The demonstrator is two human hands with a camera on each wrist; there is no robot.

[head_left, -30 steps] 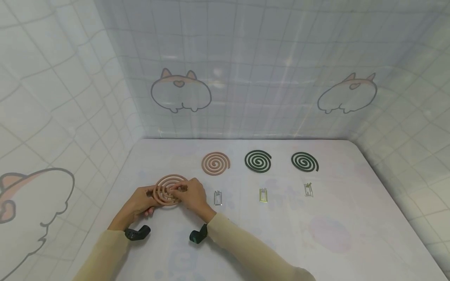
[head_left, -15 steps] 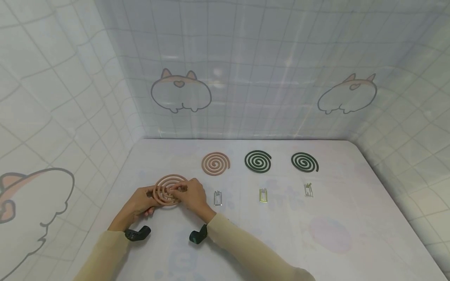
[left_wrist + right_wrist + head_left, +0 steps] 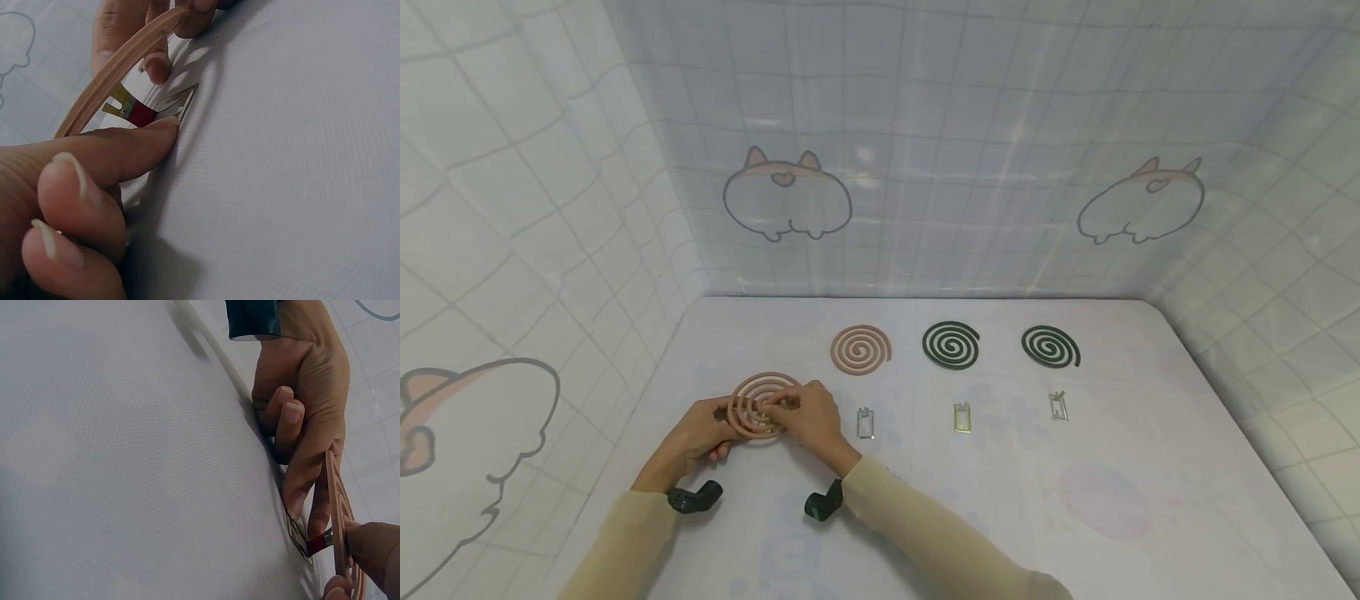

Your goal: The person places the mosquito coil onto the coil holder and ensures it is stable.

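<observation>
A brown mosquito coil [image 3: 769,375] is raised slightly off the table at the left. My right hand [image 3: 812,417] reaches over it from the right, pinching near its centre. Under the coil's left side, my left hand [image 3: 706,427] holds a small metal coil stand [image 3: 185,107] down against the table between finger and thumb. The stand's forked tab [image 3: 124,105], tinted yellow and red, rises towards the coil. In the right wrist view the tab meets the underside of the coil [image 3: 337,515]; whether it passes into the centre is hidden.
Another brown coil [image 3: 861,350] and two green coils [image 3: 951,345] [image 3: 1050,346] lie in a row at the back. In front of them lie flat metal stands: one silver [image 3: 866,423], one gold [image 3: 962,417], one silver [image 3: 1057,407]. Patterned curtains [image 3: 925,208] surround the white table.
</observation>
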